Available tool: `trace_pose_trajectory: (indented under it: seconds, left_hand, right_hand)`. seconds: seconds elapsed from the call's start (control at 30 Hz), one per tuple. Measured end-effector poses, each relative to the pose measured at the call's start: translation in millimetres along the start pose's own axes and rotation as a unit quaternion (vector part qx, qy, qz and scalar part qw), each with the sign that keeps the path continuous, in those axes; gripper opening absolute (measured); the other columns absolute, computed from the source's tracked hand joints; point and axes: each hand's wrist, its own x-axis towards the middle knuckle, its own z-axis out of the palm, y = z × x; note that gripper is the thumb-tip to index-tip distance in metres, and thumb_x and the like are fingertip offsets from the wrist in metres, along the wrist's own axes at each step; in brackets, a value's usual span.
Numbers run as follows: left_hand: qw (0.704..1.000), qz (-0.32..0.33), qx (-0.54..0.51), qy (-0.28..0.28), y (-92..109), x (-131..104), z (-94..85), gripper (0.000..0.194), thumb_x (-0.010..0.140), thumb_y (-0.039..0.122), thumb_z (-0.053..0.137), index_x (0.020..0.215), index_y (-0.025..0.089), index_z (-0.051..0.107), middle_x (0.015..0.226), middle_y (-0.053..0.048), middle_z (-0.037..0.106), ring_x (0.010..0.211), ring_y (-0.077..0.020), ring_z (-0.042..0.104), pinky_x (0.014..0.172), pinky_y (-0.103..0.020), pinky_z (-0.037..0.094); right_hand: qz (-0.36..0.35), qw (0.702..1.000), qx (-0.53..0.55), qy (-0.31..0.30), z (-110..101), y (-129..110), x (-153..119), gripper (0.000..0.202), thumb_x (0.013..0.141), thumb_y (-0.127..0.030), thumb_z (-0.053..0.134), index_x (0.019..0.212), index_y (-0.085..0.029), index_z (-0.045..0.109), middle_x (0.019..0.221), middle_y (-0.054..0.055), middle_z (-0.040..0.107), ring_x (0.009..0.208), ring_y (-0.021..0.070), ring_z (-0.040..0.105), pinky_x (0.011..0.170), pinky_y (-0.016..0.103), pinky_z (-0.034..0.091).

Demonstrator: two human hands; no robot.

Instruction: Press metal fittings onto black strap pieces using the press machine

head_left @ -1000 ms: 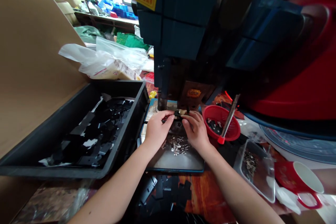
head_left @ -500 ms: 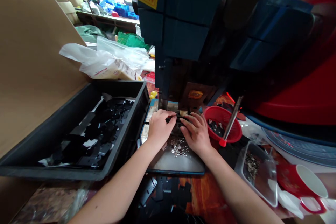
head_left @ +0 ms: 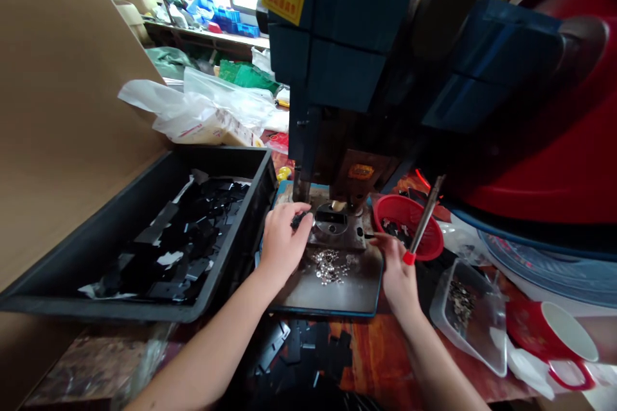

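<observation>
My left hand (head_left: 284, 241) is at the left side of the press's metal die (head_left: 337, 237), its thumb and fingers closed around a small black piece (head_left: 299, 219). My right hand (head_left: 398, 270) is to the right of the die, below the red-tipped metal lever (head_left: 428, 215). Its fingers are pressed together, pointing at the die's right edge; a thin dark sliver shows at their tips, too small to name. A black part (head_left: 331, 217) lies in the die under the press head (head_left: 361, 173). Small shiny metal pieces (head_left: 330, 268) are heaped in front of it on the metal plate (head_left: 322, 298).
On the left stands a black bin (head_left: 202, 308) of black flat pieces. A red basket (head_left: 434, 247) holds parts behind the lever. At right are a clear plastic box (head_left: 486, 340) with metal bits and a red mug (head_left: 535, 321). More black pieces (head_left: 301, 347) lie in front.
Both hands have parted from the middle of the die, the left moving left and the right moving right and down. The die and the black part in it are now uncovered.
</observation>
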Motion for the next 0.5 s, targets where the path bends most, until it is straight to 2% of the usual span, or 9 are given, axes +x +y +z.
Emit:
trace_pose_trajectory:
  seconds: [0.07,0.1,0.2,0.3,0.4,0.5]
  left_hand:
    - [1.0,0.008,-0.008,0.001,-3.0,-13.5,-6.2,0.014,0.087,0.026,0.053,0.096,0.022,0.063,0.097,-0.002,0.063,0.095,-0.0204,0.056,0.086,-0.035,0.042]
    - [1.0,0.014,-0.01,0.0,-4.4,-20.7,-8.2,0.013,0.087,0.026,0.053,0.095,0.022,0.063,0.097,-0.002,0.063,0.095,-0.0203,0.056,0.086,-0.035,0.042]
    - [0.999,0.033,-0.007,-0.001,-6.7,-41.6,-10.7,0.012,0.087,0.024,0.054,0.096,0.022,0.062,0.096,-0.003,0.062,0.095,-0.0203,0.055,0.086,-0.035,0.041]
    - [0.998,0.063,-0.003,-0.002,-6.3,-57.9,-10.6,0.014,0.087,0.02,0.054,0.098,0.022,0.062,0.095,-0.004,0.06,0.095,-0.0206,0.054,0.086,-0.036,0.042]
    - [0.995,0.095,0.0,0.004,-6.4,-66.7,-10.0,0.015,0.086,0.017,0.054,0.099,0.021,0.062,0.094,-0.005,0.059,0.094,-0.0208,0.054,0.085,-0.037,0.042]
    - [0.994,0.109,0.001,0.016,-8.2,-69.2,-9.5,0.017,0.085,0.015,0.054,0.1,0.021,0.061,0.095,-0.005,0.059,0.093,-0.0207,0.054,0.085,-0.037,0.043]
  right_hand:
    - [0.059,0.994,0.086,0.015,-13.6,7.9,-15.0,0.05,0.095,-0.051,0.027,0.103,-0.016,0.062,0.09,0.01,0.068,0.084,0.0212,0.064,0.08,0.039,0.049]
    - [0.065,0.992,0.109,0.015,-18.6,9.3,-20.1,0.053,0.094,-0.053,0.026,0.102,-0.015,0.062,0.09,0.01,0.068,0.083,0.0213,0.064,0.079,0.039,0.049]
    - [0.04,0.994,0.105,0.01,-25.2,5.8,-23.7,0.05,0.091,-0.056,0.033,0.096,-0.017,0.063,0.088,0.009,0.068,0.083,0.0217,0.064,0.078,0.037,0.049]
    - [-0.001,0.997,0.076,0.021,-22.7,-1.3,-16.5,0.049,0.091,-0.054,0.034,0.09,-0.017,0.064,0.085,0.008,0.068,0.081,0.022,0.063,0.076,0.037,0.048]
    - [-0.036,0.996,0.067,0.045,-16.9,-4.7,-10.4,0.048,0.091,-0.053,0.033,0.084,-0.017,0.064,0.081,0.007,0.066,0.08,0.0215,0.061,0.076,0.037,0.046]
    - [-0.039,0.995,0.077,0.053,-11.7,-2.5,-10.4,0.046,0.09,-0.054,0.035,0.082,-0.017,0.063,0.08,0.006,0.065,0.079,0.0204,0.06,0.077,0.036,0.045]
